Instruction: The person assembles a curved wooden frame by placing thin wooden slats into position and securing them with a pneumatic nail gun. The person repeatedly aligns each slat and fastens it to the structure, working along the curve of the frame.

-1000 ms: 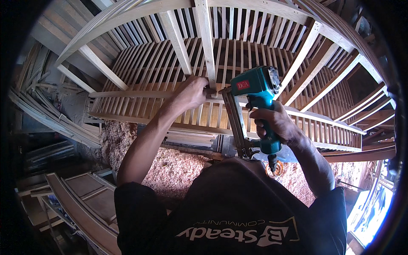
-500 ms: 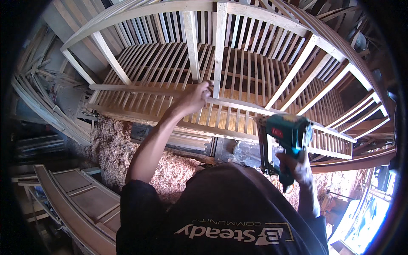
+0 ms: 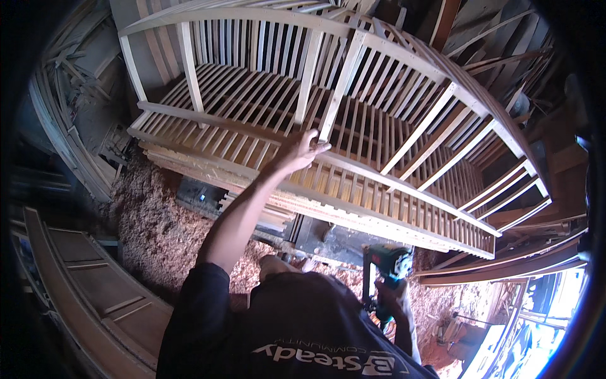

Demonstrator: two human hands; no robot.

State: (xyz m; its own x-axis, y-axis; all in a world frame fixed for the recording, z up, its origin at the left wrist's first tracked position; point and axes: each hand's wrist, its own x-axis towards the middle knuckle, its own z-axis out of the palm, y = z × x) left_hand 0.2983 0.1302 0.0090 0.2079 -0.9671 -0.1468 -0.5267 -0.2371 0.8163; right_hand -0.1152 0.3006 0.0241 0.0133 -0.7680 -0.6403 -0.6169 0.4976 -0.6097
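Note:
A large slatted wooden frame (image 3: 404,180) with a curved top rail stretches across the view. My left hand (image 3: 300,155) is closed on its long lower rail (image 3: 221,121), beside the foot of a wooden upright (image 3: 341,88). The fingers curl over the rail, and their undersides are hidden. Low on the right, my right hand (image 3: 392,297) is wrapped around the handle of a teal and black nail gun (image 3: 390,260). The nail gun is held apart from the frame, on its near side.
Wood shavings (image 3: 151,234) cover the floor. A panelled wooden piece (image 3: 88,278) lies at the lower left. Curved wooden strips (image 3: 60,139) are stacked at the far left, and curved boards (image 3: 505,262) lie on the right. More timber leans behind the frame.
My right hand has drawn the nail gun down and back, away from the lower rail. My left hand stays by the same upright. The whole view has tilted and shifted.

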